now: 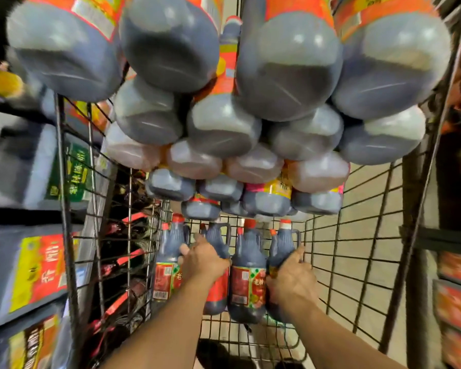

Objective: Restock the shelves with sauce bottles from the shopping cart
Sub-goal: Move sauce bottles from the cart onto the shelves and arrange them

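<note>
Inside the wire shopping cart [357, 235], a row of handled dark sauce bottles lies at the far end beneath a high stack of bottles [224, 123]. The left hand [204, 261] grips the second bottle from the left [217, 239]. The right hand [290, 280] is wrapped round the rightmost bottle [284, 245]. Stocked shelves [24, 262] stand just beside the cart.

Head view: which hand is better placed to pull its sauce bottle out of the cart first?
Probably right: the right hand wraps the end bottle, neighboured on one side only; the left hand holds the second bottle, hemmed in on both sides.
</note>
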Tool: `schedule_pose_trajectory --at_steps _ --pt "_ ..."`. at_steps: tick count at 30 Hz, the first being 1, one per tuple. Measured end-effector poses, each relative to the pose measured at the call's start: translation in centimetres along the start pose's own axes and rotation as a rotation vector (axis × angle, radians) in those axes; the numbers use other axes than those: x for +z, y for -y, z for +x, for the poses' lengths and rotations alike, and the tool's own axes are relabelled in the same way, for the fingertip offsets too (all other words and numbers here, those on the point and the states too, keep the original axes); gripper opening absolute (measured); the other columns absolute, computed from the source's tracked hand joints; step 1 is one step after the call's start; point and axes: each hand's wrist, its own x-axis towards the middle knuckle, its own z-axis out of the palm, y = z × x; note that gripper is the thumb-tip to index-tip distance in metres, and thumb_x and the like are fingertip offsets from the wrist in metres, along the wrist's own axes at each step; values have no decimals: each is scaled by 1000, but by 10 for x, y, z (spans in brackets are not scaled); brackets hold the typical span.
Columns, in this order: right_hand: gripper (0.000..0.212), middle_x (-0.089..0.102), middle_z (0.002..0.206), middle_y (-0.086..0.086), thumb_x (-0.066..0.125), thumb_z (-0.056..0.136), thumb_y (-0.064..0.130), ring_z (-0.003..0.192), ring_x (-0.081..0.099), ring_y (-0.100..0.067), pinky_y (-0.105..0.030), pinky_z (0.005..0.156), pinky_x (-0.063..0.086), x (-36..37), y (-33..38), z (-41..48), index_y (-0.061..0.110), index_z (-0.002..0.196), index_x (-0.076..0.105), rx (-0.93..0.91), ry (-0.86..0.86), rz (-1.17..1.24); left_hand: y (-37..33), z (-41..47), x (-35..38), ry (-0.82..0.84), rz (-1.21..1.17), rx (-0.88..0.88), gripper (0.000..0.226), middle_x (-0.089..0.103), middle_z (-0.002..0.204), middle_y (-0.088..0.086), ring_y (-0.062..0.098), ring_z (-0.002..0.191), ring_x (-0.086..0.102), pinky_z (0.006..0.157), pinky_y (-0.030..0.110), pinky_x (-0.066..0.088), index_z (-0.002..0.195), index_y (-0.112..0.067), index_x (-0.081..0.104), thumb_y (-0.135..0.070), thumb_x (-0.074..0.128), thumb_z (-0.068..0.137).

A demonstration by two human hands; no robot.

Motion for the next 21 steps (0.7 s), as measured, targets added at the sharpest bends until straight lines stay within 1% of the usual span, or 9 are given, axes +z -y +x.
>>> schedule_pose_trajectory --at_steps 3,5,7,9,11,13,16,18,21 --pt "114 50 134 -13 74 73 48 122 46 -30 -38 92 47 6 -2 2 10 153 2 22 -3 -8 -4 8 -2 44 56 -62 83 54 122 8 28 119 40 82 35 36 127 -17 41 -52 80 64" --pt "116 48 138 -13 76 72 48 129 40 -31 -38 95 45 7 -1 3 9 152 2 42 -7 -2 -7 10 -3 67 70 -95 76 56 119 4 26 117 38 76 34 32 119 -18 47 -53 82 61" --pt "120 43 143 -13 79 70 49 135 34 -32 -39 100 42 7 0 4 7 153 3 72 -7 27 -7 10 -2 57 69 -99 76 56 119 2 25 116 37 75 33 31 117 -19 48 -54 82 59" --pt "120 40 146 -12 80 67 51 137 30 -31 -40 102 40 7 -1 3 6 152 8 94 -13 38 -4 5 0 22 43 -76 80 55 121 1 24 115 36 76 33 33 120 -19 48 -54 84 58" --pt "112 41 143 -10 80 64 55 135 33 -28 -39 100 41 7 -3 1 8 148 22 92 -26 14 2 -1 1 -33 -20 -35 88 52 125 1 23 114 38 79 33 39 126 -17 46 -51 86 55" --pt "99 47 136 -7 81 60 58 128 39 -25 -37 95 44 6 -5 -2 12 136 37 74 -45 -8 9 -8 1 -83 -85 9 93 50 127 1 23 113 39 84 33 45 129 -16 46 -49 86 52" --pt "90 52 129 -4 82 56 61 123 44 -23 -36 89 46 4 -6 -5 16 124 44 54 -70 -2 15 -22 0 -134 -146 70 97 49 130 3 24 118 41 95 35 45 132 -14 44 -47 86 51" --pt "88 55 125 -3 81 55 64 120 47 -23 -35 88 47 3 -7 -8 17 120 45 37 -93 -16 16 -34 2 -142 -221 93 100 47 130 2 24 118 46 92 37 48 132 -15 41 -45 88 50" --pt "90 56 123 -2 82 53 64 115 52 -21 -35 87 49 2 -8 -13 18 120 43 -20 -128 -32 24 -55 6 -189 -338 113 103 44 132 -1 24 112 56 78 36 53 132 -20 36 -39 92 47"
